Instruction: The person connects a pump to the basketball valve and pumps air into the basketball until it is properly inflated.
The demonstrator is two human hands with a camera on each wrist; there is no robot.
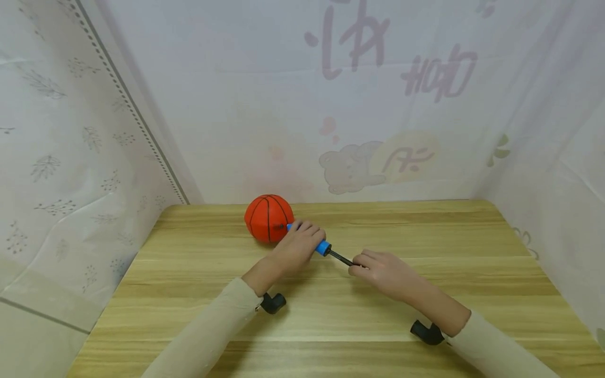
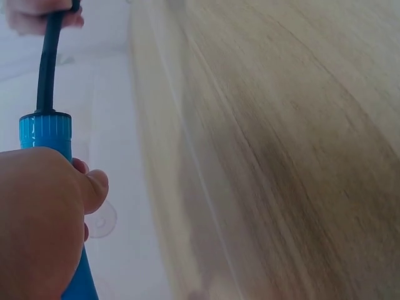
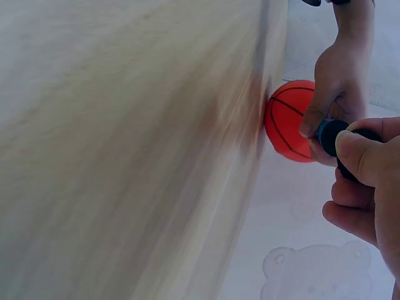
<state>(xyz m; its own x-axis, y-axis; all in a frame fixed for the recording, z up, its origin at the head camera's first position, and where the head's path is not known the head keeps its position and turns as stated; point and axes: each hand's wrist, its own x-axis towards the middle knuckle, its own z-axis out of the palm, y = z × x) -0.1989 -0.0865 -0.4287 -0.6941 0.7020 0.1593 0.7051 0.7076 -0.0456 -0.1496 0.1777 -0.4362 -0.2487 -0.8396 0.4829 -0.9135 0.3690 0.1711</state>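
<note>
A red ball (image 1: 268, 218) with black basketball lines rests toward the back of the table, left of centre. My left hand (image 1: 299, 244) grips the blue barrel of a hand pump (image 1: 323, 248), whose far end meets the ball's right side. In the left wrist view the fingers wrap round the pump barrel (image 2: 47, 130) just below its ribbed collar. My right hand (image 1: 385, 273) holds the black handle at the near end of the pump's dark rod (image 1: 341, 257), part of which shows between the hands. The right wrist view shows the thumb pressed along the pump handle (image 3: 365, 134).
The wood-grain table (image 1: 331, 325) has a back edge against a pale printed curtain (image 1: 264, 105). Another patterned curtain (image 1: 61, 157) hangs along the left side. Black wrist mounts (image 1: 274, 303) stick out by both sleeves.
</note>
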